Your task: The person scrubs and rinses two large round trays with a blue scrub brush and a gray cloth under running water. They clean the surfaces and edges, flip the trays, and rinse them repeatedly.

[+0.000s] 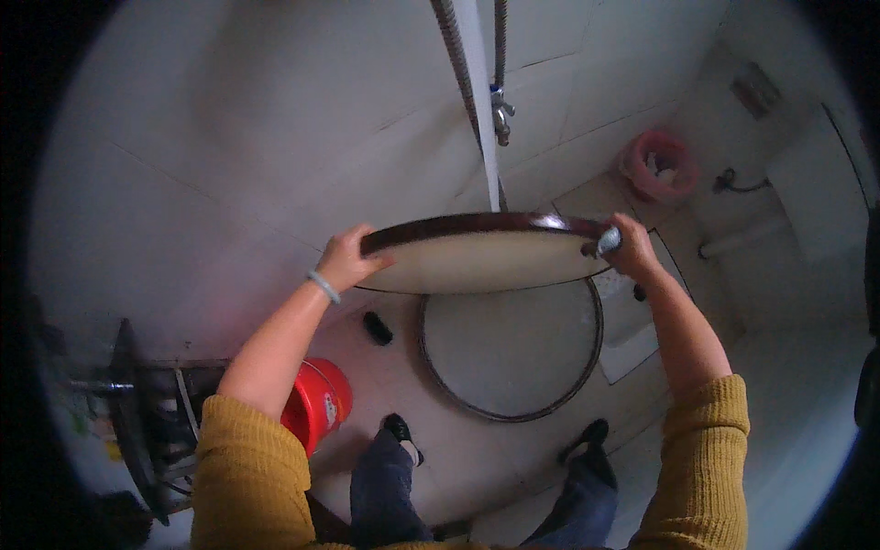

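Observation:
A round piece with a glossy dark rim and a pale, flat face [474, 265] is held up before me, tilted so that it looks like a narrow ellipse. My left hand [350, 260] grips its left edge, thumb over the pale face; a pale band circles that wrist. At the opposite edge my right hand [629, 247] has hold of the rim. A small pale, shiny item [609, 240] shows by the right fingers; I cannot tell what it is. Below, a round dark-rimmed piece [509, 357] lies on the tiled floor, its far part hidden.
A red bucket [333, 395] stands by my left forearm, near a dark rack [165, 426]. A small black object [377, 328] lies on the floor. Against the wall are a tap [502, 124] and a metal hose [454, 48]. A pink waste bin [660, 165] and a white basin [818, 179] are at right.

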A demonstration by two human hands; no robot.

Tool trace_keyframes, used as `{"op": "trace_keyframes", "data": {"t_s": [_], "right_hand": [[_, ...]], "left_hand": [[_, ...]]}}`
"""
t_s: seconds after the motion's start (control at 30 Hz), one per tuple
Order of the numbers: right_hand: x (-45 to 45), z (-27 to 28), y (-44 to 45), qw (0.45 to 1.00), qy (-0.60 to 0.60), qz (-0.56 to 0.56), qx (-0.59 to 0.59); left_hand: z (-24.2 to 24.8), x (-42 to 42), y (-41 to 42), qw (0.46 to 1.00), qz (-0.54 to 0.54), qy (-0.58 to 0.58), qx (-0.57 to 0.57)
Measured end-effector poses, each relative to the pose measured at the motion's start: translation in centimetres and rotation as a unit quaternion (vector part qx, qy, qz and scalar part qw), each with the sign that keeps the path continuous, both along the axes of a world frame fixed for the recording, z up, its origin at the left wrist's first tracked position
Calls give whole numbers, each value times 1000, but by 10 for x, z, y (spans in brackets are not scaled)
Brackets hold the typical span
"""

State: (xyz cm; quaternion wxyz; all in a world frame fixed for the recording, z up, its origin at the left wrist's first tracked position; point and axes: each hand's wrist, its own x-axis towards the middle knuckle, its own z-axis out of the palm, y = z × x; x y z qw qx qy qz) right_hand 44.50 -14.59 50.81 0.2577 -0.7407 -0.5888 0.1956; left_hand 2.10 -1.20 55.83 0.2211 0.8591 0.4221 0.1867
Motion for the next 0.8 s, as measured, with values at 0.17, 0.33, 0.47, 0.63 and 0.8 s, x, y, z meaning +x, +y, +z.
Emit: {"op": "trace_keyframes", "data": {"t_s": [0.17,0.33,0.47,0.63,0.8], "right_hand": [[-78,83,36,973,-166,80,140],[-176,50,56,939,-328,74,70],[-167,34,43,958,-229,129,114],[-91,10,5,958,-201,109,176],[-17,-45,-36,996,-32,-74,23]], "left_hand": [[37,125,2,987,-126,97,-9],[-21,142,-14,994,-47,95,-26],[-59,79,-19,997,-43,15,54],[-83,-4,-27,990,7,-61,130],[-109,-64,-18,993,46,-45,97]]}}
